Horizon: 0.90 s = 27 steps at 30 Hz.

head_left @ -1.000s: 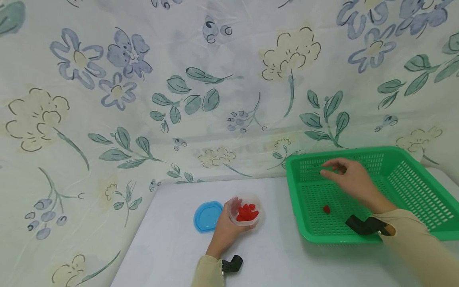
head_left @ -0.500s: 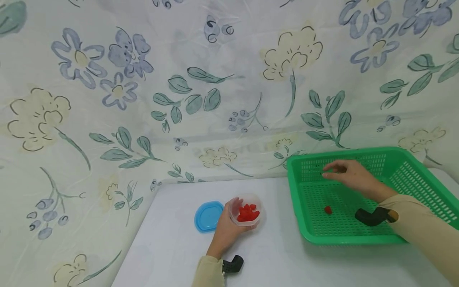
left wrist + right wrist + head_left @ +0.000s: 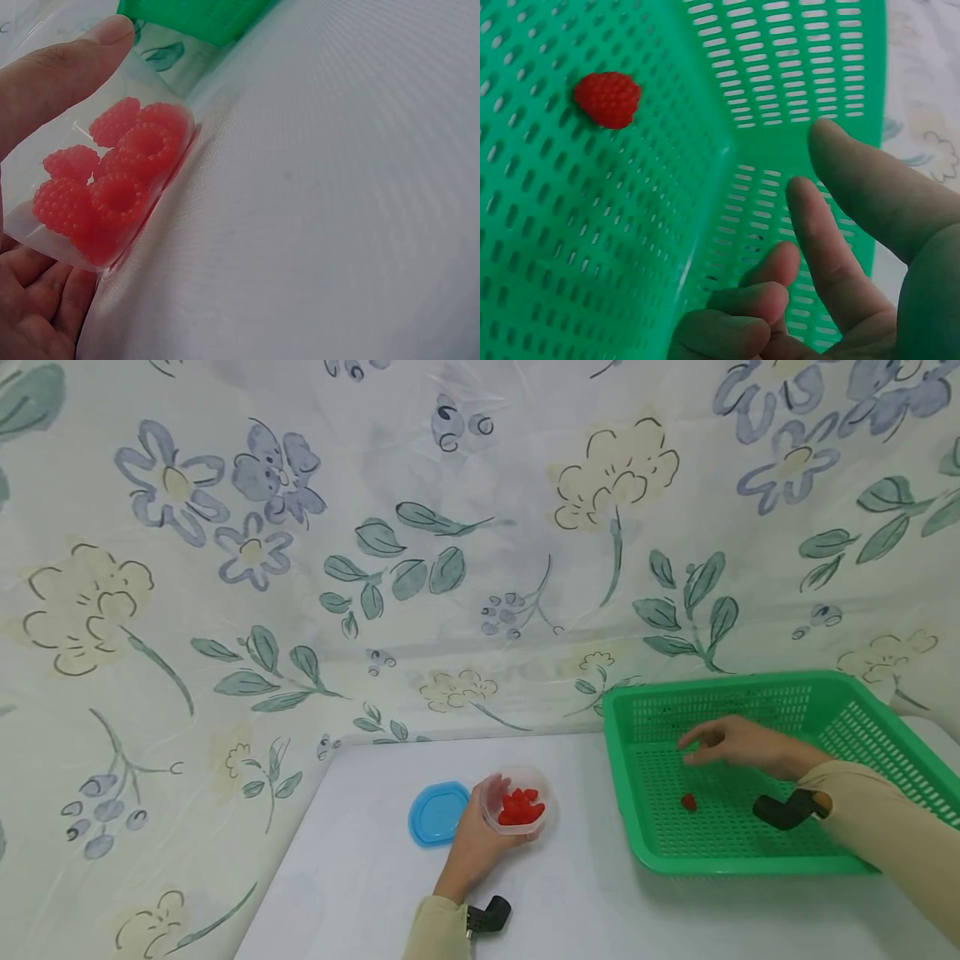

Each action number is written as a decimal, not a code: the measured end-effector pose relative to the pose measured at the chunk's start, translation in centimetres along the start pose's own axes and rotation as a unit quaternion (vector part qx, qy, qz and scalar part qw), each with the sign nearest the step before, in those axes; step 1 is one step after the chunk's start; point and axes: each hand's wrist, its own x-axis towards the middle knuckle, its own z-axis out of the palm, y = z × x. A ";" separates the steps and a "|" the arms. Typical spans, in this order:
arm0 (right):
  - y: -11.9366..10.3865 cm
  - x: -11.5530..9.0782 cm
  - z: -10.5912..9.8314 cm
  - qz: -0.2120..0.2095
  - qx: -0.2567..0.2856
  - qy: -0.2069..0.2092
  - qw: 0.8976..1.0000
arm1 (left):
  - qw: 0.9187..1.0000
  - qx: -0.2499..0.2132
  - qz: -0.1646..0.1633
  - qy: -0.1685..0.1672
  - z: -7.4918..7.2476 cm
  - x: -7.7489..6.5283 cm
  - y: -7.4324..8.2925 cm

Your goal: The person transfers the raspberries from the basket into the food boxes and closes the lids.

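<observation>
My left hand grips a clear plastic tub with several red raspberries in it. In the left wrist view the thumb lies along the tub's side and the other fingers curl beneath it. A single raspberry lies on the floor of the green basket. Over that basket hangs my right hand, its fingers loosely bent and holding nothing. The right wrist view has the lone raspberry apart from the thumb and forefinger, which are spread.
A blue lid lies on the white table, left of the tub. The basket's slotted walls rise around the right hand. Behind the table hangs a flowered cloth.
My right hand has moved slightly lower over the basket, with its forearm shifting right. The left hand keeps its hold on the tub.
</observation>
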 end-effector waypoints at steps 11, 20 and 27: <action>-0.1 0.4 0.9 0.033 -0.082 -0.024 0.996 | 1.000 -0.001 0.000 -0.002 0.0 0.0 -0.1; -0.3 0.6 2.1 0.057 -0.107 -0.032 0.992 | 1.000 -0.001 0.006 0.000 -0.1 -0.1 -0.1; -0.6 0.7 2.4 0.050 -0.125 -0.045 0.990 | 1.000 0.000 0.002 0.000 0.0 0.0 -0.1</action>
